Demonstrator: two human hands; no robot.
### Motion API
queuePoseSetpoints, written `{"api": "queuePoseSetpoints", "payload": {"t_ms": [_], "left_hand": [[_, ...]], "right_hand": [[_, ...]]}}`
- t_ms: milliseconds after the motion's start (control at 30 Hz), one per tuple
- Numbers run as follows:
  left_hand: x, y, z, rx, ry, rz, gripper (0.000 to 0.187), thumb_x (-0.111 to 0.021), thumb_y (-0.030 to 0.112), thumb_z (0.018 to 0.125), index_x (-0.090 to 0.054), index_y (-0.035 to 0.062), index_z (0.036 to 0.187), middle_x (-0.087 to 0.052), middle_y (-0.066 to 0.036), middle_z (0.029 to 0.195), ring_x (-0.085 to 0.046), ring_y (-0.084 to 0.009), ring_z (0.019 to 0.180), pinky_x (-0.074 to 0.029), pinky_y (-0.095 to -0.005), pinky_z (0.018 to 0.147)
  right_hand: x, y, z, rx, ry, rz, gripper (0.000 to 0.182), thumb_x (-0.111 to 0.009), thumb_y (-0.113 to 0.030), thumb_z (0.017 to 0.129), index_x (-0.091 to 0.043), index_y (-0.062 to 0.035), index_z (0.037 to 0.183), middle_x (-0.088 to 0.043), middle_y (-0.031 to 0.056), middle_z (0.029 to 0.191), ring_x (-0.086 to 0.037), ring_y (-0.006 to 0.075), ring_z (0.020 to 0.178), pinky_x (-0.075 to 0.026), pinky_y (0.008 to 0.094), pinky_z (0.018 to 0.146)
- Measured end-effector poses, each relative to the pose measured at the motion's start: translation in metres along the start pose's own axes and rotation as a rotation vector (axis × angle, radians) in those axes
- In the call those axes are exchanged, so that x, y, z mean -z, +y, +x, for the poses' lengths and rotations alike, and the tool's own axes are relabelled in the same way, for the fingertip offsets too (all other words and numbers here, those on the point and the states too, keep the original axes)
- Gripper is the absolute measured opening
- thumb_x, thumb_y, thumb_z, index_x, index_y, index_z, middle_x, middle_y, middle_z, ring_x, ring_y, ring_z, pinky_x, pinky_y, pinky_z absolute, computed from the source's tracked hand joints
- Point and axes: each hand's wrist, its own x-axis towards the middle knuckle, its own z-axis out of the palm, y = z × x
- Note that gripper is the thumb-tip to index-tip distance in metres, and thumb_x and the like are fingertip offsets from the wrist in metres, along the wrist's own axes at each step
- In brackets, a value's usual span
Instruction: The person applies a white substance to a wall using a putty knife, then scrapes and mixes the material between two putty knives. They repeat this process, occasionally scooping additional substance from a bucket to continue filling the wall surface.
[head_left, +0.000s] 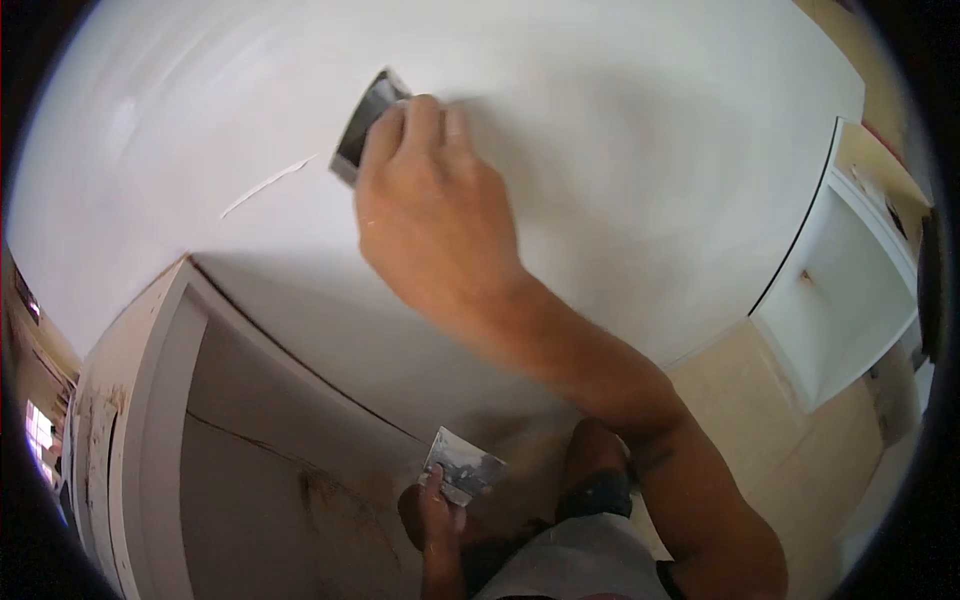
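My right hand [435,205] reaches up to a broad white wall panel [640,180] and grips a putty knife [368,118], its wide blade against the white surface. Left of the blade runs a thin raised ridge of white filler [265,188]. Low in the view, near my knees, my left hand [440,512] is closed on a second flat blade, a filling knife [463,466] smeared with grey and white paste. My fingers cover most of the handle of each tool.
A white-framed recess [270,470] with a stained, cracked inside lies at lower left. On the right stands a white open box or cabinet [850,290] on the beige floor [740,400]. A dark gap [800,240] runs along the panel's right edge.
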Motion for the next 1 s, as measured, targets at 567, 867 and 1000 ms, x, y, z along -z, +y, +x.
{"api": "queuePoseSetpoints", "payload": {"t_ms": [567, 867, 1000], "left_hand": [[0.023, 0.021, 0.000, -0.046, 0.050, -0.060, 0.037, -0.053, 0.025, 0.096, -0.050, 0.0037, 0.127, -0.060, -0.012, 0.119, -0.061, -0.0320, 0.105, -0.054, -0.0518, 0.084], [-0.025, 0.024, -0.037, -0.303, 0.112, 0.506, 0.033, -0.056, 0.025, 0.096, -0.054, 0.0059, 0.122, -0.064, -0.008, 0.111, -0.062, -0.0258, 0.102, -0.053, -0.0438, 0.088], [-0.111, 0.065, -0.043, -0.018, -0.229, -0.157, 0.042, -0.052, 0.033, 0.097, -0.055, 0.0014, 0.124, -0.063, -0.014, 0.117, -0.064, -0.0277, 0.104, -0.054, -0.0461, 0.086]], "right_hand": [[-0.024, -0.058, 0.029, 0.326, -0.099, 0.085, 0.027, -0.064, -0.002, 0.069, -0.062, 0.0108, 0.092, -0.054, 0.0144, 0.088, -0.053, 0.0221, 0.087, -0.054, 0.0222, 0.054], [0.035, -0.019, 0.026, 0.293, -0.368, 0.227, 0.028, -0.062, -0.016, 0.082, -0.064, 0.0042, 0.102, -0.060, 0.0101, 0.094, -0.056, 0.0241, 0.095, -0.055, 0.0331, 0.065], [0.063, 0.009, 0.001, -0.027, -0.311, 0.778, 0.022, -0.058, -0.009, 0.086, -0.064, -0.0010, 0.106, -0.062, 0.0132, 0.104, -0.058, 0.0266, 0.104, -0.051, 0.0377, 0.084]]}}
